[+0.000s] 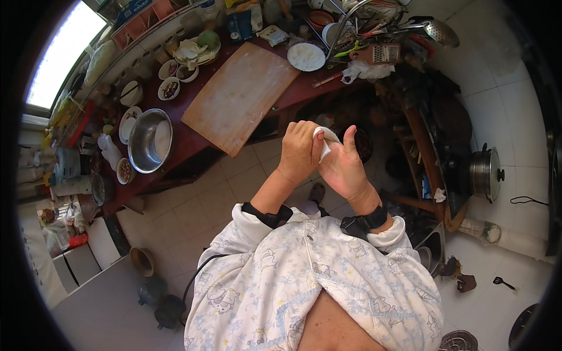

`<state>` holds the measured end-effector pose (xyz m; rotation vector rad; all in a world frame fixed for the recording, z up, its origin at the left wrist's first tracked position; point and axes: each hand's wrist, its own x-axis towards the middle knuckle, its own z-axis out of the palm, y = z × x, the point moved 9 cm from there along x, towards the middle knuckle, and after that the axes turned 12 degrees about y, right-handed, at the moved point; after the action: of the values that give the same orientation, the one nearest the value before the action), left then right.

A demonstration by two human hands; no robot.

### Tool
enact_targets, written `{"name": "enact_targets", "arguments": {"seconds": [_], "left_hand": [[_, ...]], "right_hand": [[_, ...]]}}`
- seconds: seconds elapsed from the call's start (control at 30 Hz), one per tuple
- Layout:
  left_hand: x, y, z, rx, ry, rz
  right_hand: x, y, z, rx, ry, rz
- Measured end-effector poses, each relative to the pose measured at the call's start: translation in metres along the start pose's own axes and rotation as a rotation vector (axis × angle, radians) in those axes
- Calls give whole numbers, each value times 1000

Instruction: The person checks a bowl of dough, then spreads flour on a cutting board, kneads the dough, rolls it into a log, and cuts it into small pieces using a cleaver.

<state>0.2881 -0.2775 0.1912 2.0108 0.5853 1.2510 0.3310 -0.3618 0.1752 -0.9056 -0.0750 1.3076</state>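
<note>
Both hands meet in front of my chest, past the edge of the counter. My left hand (299, 147) grips a white tissue or thin cloth (325, 152), pressed against the fingers of my right hand (347, 169). The right palm faces up with its thumb held apart; its fingers are mostly hidden behind the tissue and the left hand. Just beyond the hands lies a large wooden cutting board (241, 96), dusted with white and overhanging the dark red counter (186, 149). A bowl of white powder (306, 57) stands at the board's far right corner.
Left of the board is a steel basin (150, 140) with something pale inside. Small bowls of food (169, 88) and a plate of leaves (197, 50) stand behind. A grater (385, 54) and utensils crowd the right. A lidded steel pot (485, 173) stands far right.
</note>
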Motion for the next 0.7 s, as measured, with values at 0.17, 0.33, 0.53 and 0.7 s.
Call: {"name": "enact_targets", "arguments": {"seconds": [0.17,0.33,0.53,0.7], "left_hand": [[27,-61,-39,-641,72,-789],[-24,-6,23,-1176,-119,-1248],[-50,-32,39,-1136,134,-1105],[-45,-71,19,-885,259,-1227]], "right_hand": [[-10,-21,14,131,-137,-49],[-1,-17,33,265,-184,-154],[-5,-11,46,-641,-95,-747],[-27,6,69,-1182,-362,-959]]}}
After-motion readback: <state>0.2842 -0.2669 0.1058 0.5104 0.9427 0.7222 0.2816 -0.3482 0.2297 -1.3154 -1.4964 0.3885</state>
